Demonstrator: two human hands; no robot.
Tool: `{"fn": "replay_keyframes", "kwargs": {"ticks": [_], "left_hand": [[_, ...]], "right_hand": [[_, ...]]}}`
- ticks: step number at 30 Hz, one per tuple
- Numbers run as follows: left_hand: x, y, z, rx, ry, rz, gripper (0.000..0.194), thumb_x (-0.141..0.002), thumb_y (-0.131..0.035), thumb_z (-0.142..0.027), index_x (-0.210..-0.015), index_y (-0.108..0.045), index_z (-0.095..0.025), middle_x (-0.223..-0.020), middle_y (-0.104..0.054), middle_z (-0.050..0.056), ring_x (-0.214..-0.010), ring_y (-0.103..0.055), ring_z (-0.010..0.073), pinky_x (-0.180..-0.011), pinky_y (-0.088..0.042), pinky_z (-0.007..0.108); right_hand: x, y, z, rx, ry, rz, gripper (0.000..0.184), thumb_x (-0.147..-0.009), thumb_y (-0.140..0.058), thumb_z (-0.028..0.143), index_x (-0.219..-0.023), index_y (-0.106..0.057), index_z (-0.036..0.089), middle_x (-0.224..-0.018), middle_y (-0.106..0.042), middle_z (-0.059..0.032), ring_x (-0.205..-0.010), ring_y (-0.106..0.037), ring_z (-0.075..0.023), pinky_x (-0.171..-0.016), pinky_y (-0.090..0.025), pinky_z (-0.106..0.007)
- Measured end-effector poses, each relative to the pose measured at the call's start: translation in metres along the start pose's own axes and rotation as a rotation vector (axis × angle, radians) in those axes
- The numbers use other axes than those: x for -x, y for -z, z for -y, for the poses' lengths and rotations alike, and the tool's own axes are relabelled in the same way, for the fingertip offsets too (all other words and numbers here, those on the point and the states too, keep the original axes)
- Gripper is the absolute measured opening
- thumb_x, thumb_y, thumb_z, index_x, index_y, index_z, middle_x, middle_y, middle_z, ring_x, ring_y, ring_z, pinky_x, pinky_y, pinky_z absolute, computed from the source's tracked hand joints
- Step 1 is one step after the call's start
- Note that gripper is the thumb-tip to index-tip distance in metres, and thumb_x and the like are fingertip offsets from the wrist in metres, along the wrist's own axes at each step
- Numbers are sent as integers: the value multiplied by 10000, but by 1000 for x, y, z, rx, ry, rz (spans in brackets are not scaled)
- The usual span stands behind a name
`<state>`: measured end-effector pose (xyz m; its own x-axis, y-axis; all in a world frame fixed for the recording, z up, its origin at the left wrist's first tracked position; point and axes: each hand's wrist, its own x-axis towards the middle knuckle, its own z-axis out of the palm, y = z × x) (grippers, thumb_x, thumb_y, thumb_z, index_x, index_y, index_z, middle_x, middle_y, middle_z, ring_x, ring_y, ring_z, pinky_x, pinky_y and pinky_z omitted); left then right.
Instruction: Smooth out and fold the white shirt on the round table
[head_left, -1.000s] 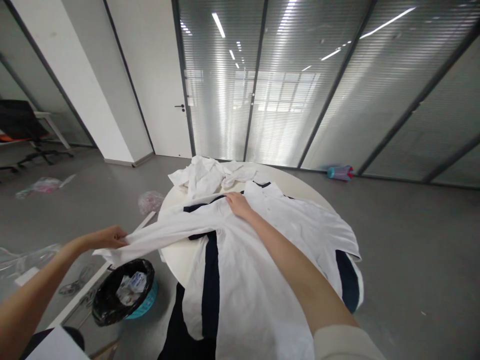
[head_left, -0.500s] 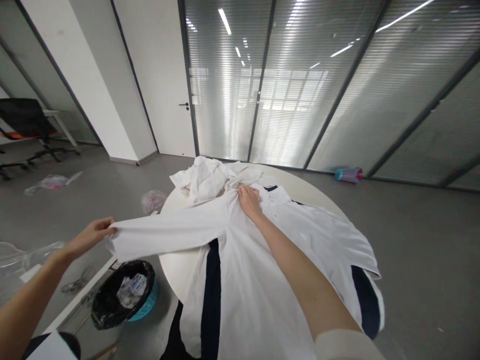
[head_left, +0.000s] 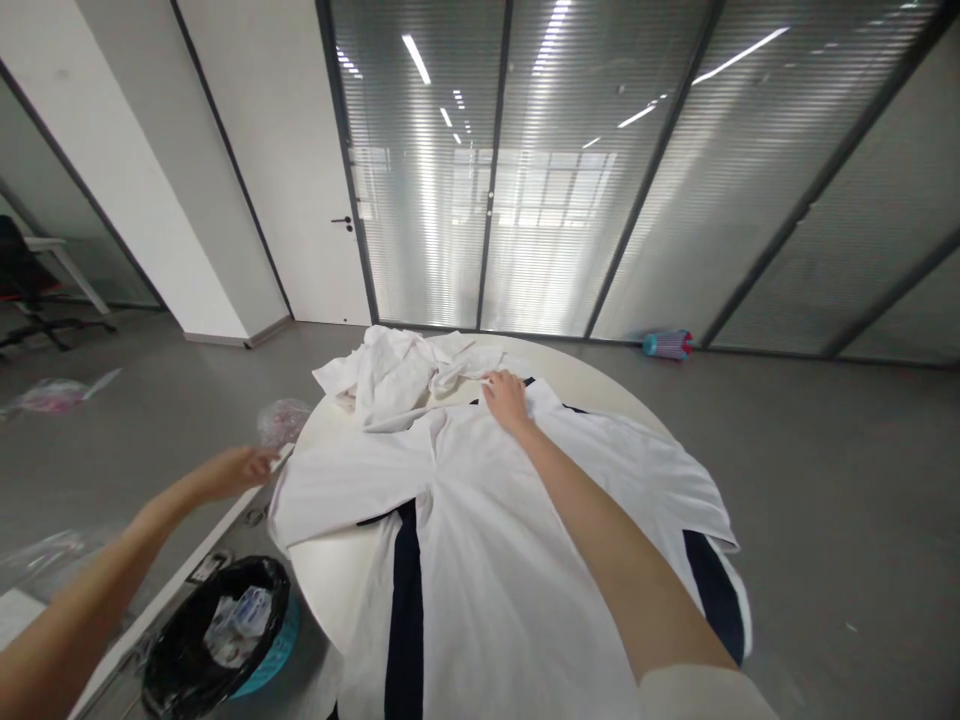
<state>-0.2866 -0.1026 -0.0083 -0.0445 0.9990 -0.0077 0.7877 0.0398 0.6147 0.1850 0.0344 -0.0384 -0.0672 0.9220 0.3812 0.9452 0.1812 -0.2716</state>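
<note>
One big white shirt (head_left: 480, 560) with dark blue parts lies spread on a round white table (head_left: 330, 575), its collar pointing away from the person. Its bottom comes down over the near side, and one sleeve sticks out to the left. The right hand (head_left: 506, 402) rests on the shirt near the collar. Its fingers are a little apart and lie on top of the cloth. The left hand (head_left: 234, 472) is up in the air just beside the end of the sleeve. Its fingers are loosely bent, a bit blurry, and not closed on anything.

Behind the shirt, a crumpled heap of white cloth (head_left: 397, 370) sits at the far side of the table. Down on the left is a blue bin (head_left: 279, 650) with a black bag (head_left: 176, 640) in it. A clear plastic bag (head_left: 282, 422) lies on the gray floor (head_left: 840, 500), near the table. Farther back are a white door (head_left: 285, 200) and a glass wall (head_left: 555, 285).
</note>
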Motion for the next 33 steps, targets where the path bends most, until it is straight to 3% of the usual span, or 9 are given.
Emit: {"fn": "replay_keyframes", "kwargs": {"ticks": [4, 7, 9, 13, 16, 21, 26, 30, 33], "left_hand": [[-57, -40, -91, 160, -213, 167, 422, -752, -613, -441, -1027, -677, -128, -847, -728, 73, -724, -660, 184, -676, -508, 274], [-88, -103, -170, 154, -277, 302, 369, -787, -603, -419, -966, -707, -114, -803, -723, 84, -702, -665, 196, -620, -503, 281], [-103, -150, -212, 108, -289, 281, 296, -783, -640, -394, -884, -722, -128, -744, -708, 63, -701, -655, 191, -620, -483, 268], [-120, -223, -256, 10, -281, 122, 299, -840, -625, -418, -764, -697, -138, -779, -691, 84, -846, -649, 231, -742, -452, 301], [-122, -253, -264, -37, -277, -38, 241, -892, -578, -360, -926, -681, -145, -1022, -677, 125, -1021, -602, 266, -868, -408, 367], [-126, -270, -264, -63, -332, -186, 209, -955, -480, -244, -1118, -595, -184, -1127, -634, 109, -1105, -539, 250, -938, -348, 391], [-140, -274, -265, -89, -407, -202, 200, -952, -474, -202, -1106, -592, -150, -1135, -604, 154, -1105, -518, 266, -913, -359, 377], [-136, -263, -266, -89, -464, -196, 310, -912, -549, -201, -1208, -545, -109, -1169, -562, 182, -1108, -513, 273, -933, -377, 379], [-107, -240, -262, -76, -586, -201, 327, -894, -585, -233, -1208, -562, -147, -1243, -514, 162, -1183, -475, 267, -1004, -355, 381]], "right_hand": [[-8, 26, -64, 15, -390, 7, 327, -980, -433, 348, -1235, -600, 232, -1265, -558, -129, -1184, -498, -292, -961, -371, -414], [1, 32, -101, 31, -478, 49, 365, -986, -407, 418, -1148, -649, 197, -1211, -583, -153, -1143, -531, -321, -923, -408, -449], [10, 30, -113, 37, -494, 78, 373, -989, -405, 440, -1121, -656, 198, -1168, -608, -140, -1108, -558, -302, -905, -425, -428], [22, 23, -117, 70, -465, 88, 320, -996, -417, 392, -1190, -596, 211, -1196, -607, -124, -1126, -554, -275, -912, -420, -398], [26, 19, -112, 100, -423, 63, 295, -1013, -384, 346, -1242, -529, 232, -1265, -573, -119, -1168, -524, -266, -945, -389, -402], [21, 16, -110, 166, -394, -11, 328, -1044, -253, 325, -1269, -463, 213, -1264, -566, -142, -1143, -536, -258, -937, -375, -400], [14, 12, -112, 185, -390, 35, 297, -1023, -332, 319, -1228, -509, 196, -1206, -611, -145, -1117, -540, -290, -911, -386, -413], [19, 13, -110, 196, -373, 28, 338, -1011, -374, 331, -1295, -486, 185, -1215, -601, -163, -1127, -528, -304, -923, -373, -422], [26, 27, -107, 204, -336, -16, 415, -990, -437, 362, -1369, -443, 191, -1272, -558, -172, -1156, -509, -310, -942, -364, -420]]}}
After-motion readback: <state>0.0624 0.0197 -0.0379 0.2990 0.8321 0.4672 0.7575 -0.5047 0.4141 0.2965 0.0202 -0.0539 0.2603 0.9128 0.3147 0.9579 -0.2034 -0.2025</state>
